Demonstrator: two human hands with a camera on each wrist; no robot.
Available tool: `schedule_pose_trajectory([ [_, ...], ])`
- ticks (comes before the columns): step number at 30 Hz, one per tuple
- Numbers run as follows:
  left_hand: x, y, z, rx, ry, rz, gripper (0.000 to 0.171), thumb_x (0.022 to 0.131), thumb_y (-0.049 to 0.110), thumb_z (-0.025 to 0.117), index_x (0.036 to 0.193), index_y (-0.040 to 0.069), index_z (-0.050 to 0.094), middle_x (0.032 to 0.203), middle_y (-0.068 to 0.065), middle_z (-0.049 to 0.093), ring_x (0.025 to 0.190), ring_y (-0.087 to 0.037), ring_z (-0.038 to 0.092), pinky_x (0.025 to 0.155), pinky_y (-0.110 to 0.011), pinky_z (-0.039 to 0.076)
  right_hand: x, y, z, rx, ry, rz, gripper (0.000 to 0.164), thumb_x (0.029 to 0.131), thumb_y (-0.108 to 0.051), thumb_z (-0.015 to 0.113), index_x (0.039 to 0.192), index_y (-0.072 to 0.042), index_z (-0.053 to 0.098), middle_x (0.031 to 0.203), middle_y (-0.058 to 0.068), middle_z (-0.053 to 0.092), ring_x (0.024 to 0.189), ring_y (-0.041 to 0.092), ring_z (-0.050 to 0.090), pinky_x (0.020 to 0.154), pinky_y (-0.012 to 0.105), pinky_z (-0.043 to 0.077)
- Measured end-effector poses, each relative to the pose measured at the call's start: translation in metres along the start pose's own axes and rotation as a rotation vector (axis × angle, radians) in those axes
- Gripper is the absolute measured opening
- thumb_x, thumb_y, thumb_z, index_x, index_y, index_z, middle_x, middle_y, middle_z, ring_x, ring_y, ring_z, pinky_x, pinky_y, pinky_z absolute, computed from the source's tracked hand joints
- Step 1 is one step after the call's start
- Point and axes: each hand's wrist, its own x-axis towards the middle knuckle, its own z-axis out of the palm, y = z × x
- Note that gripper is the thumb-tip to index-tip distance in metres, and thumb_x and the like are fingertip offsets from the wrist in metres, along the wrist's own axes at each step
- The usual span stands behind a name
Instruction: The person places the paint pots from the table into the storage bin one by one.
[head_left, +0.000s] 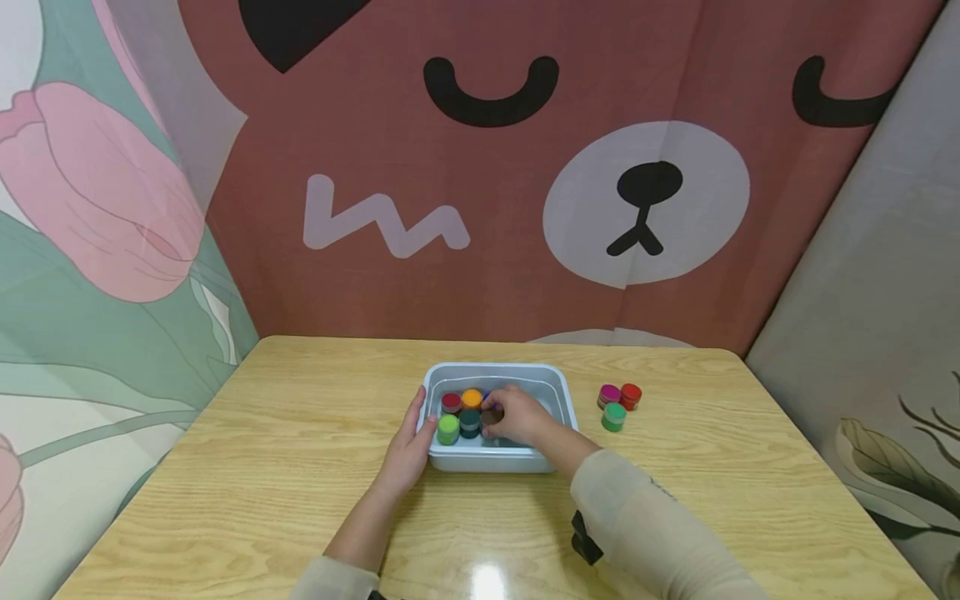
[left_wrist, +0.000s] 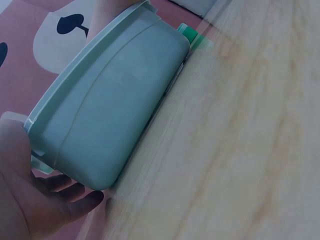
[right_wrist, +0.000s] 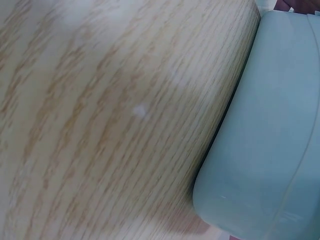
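A pale blue plastic tub (head_left: pixel 491 463) stands on the table, holding several small lidded pots. My left hand (head_left: pixel 405 450) holds its left side, thumb over the rim and fingers along the outer wall. Inside the tub, my right hand (head_left: pixel 521 417) pinches a brown-lidded pot (head_left: pixel 491 416) between thumb and fingers. To its left are a dark green pot (head_left: pixel 470 423), a light green pot (head_left: pixel 447 429), a dark red pot (head_left: pixel 452 403) and an orange pot (head_left: pixel 472 400). A blue-purple pot behind is mostly covered by the right hand.
Right of the tub, a magenta pot (head_left: pixel 609 396), a red pot (head_left: pixel 631 396) and a green pot (head_left: pixel 613 417) sit close together on the wooden table (head_left: pixel 315 417). A printed bear curtain (head_left: pixel 375 300) hangs behind the table's far edge.
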Motion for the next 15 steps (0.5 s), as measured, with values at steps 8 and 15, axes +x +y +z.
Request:
schedule_pose_trajectory([
  [8, 0.0, -0.0019, -0.0006, -0.005, -0.009, -0.022, 0.057, 0.105, 0.027, 0.04, 0.158, 0.021, 0.018, 0.164, -0.011, 0.019, 0.15, -0.039, 0.017, 0.12, -0.062, 0.015, -0.0051, -0.0037, -0.0033, -0.011, 0.005, -0.013, 0.029, 0.077, -0.014, 0.082, 0.102, -0.009, 0.069, 0.102, 0.008, 0.057, 0.094, 0.021, 0.055, 0.09, 0.039, 0.051],
  [15, 0.0004, -0.0021, -0.0004, -0.006, -0.005, -0.01, 0.057, 0.105, 0.026, 0.04, 0.158, 0.019, 0.019, 0.164, -0.012, 0.019, 0.15, -0.04, 0.018, 0.121, -0.061, 0.015, -0.0035, -0.001, -0.0037, 0.037, 0.002, 0.015, 0.031, 0.076, -0.016, 0.084, 0.104, -0.011, 0.069, 0.104, 0.008, 0.058, 0.097, 0.022, 0.056, 0.093, 0.043, 0.05],
])
